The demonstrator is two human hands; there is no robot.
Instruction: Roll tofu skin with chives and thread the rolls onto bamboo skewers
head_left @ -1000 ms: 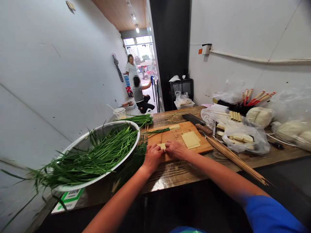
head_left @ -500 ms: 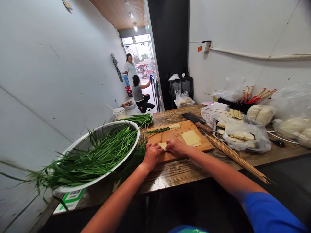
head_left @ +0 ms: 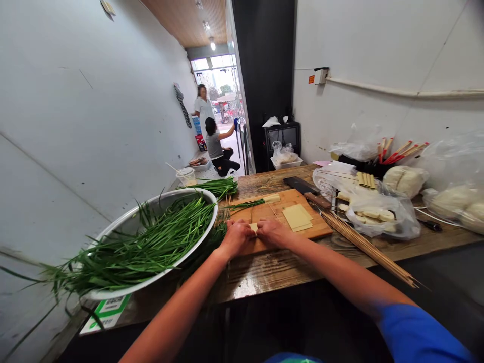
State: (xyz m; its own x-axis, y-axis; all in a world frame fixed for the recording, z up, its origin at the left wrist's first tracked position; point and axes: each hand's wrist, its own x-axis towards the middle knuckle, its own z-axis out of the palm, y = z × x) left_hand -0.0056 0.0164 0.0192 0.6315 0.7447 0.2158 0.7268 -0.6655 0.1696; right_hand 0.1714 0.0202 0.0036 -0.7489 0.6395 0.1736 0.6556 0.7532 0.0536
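Note:
My left hand [head_left: 238,237] and my right hand [head_left: 273,233] rest side by side on a wooden cutting board [head_left: 319,231]. Their fingers are closed on a pale yellow tofu skin sheet [head_left: 254,227], mostly covered by the hands. Whether something lies rolled inside it is hidden. Right of my right hand lie a few flat square tofu skin sheets [head_left: 295,217]. Behind the hands, one tofu skin roll [head_left: 272,198] is wrapped around green chives [head_left: 247,203] that stick out to the left.
At left stands a big metal basin [head_left: 212,194] heaped with chives. A cleaver [head_left: 297,184] lies behind the board, bamboo skewers [head_left: 370,252] to its right. Farther right is a plastic bag [head_left: 408,224] with pale food pieces. Two people are near the far doorway.
Both hands stay at the same spot on the board, with small finger shifts on the sheet. My right hand's fingers sit slightly lower and flatter.

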